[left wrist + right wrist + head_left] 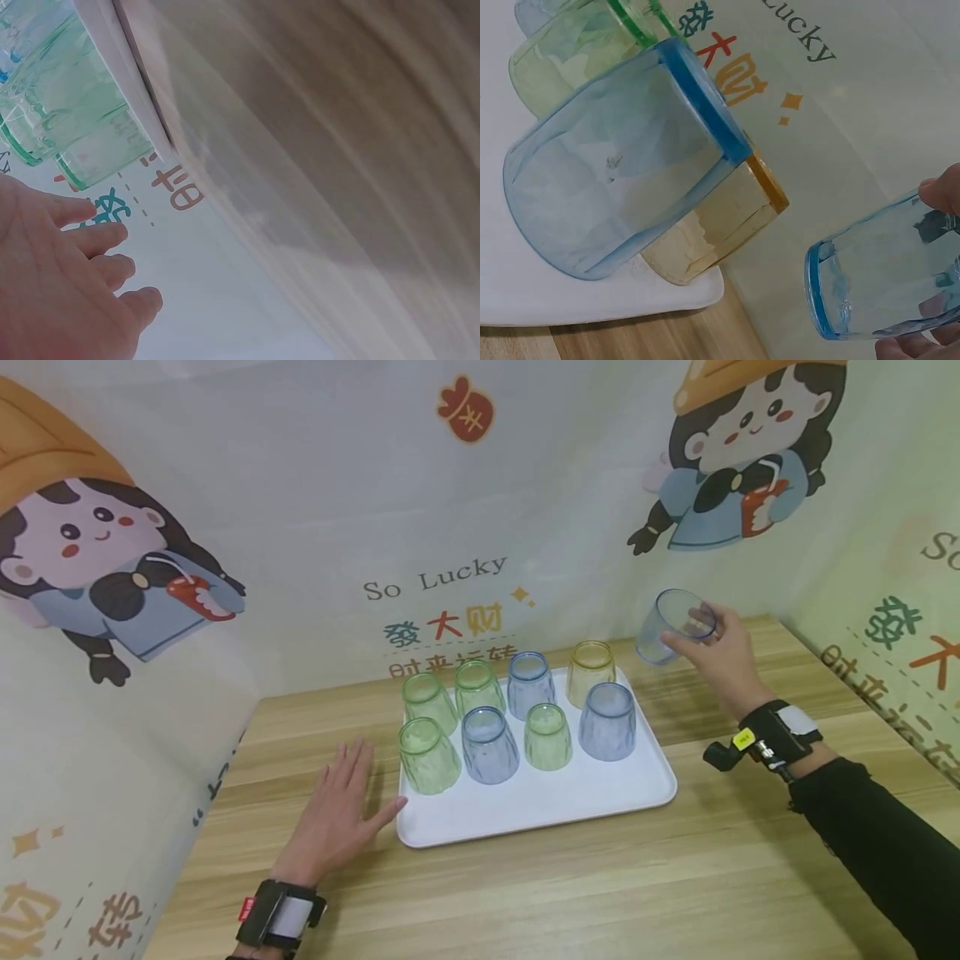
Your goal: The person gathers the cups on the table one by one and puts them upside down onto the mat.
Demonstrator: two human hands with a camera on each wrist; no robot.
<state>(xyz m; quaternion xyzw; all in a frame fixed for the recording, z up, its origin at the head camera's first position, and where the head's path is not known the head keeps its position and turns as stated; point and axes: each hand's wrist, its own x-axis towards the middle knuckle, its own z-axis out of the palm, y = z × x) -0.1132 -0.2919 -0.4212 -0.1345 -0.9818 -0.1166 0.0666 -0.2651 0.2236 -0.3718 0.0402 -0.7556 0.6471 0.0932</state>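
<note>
A clear blue glass (656, 631) is tilted in my right hand (723, 656), held between thumb and fingers just past the back right corner of the white tray (540, 806). In the right wrist view, this glass (870, 274) shows a darker blue ring at its far end. My left hand (333, 818) is beside the tray's left edge with fingers extended; its thumb tip meets the edge, though contact is uncertain. Nearest to it are green glasses (430, 760). Two rows stand on the tray, including blue glasses (607, 727) and a yellow glass (591, 677).
The tray lies on a wood-grain table (525, 893). Behind and at both sides hangs a printed cloth (315, 527) with cartoon figures and lettering. A strapped camera (776, 739) sits on the right wrist, and a similar band (277, 918) on the left.
</note>
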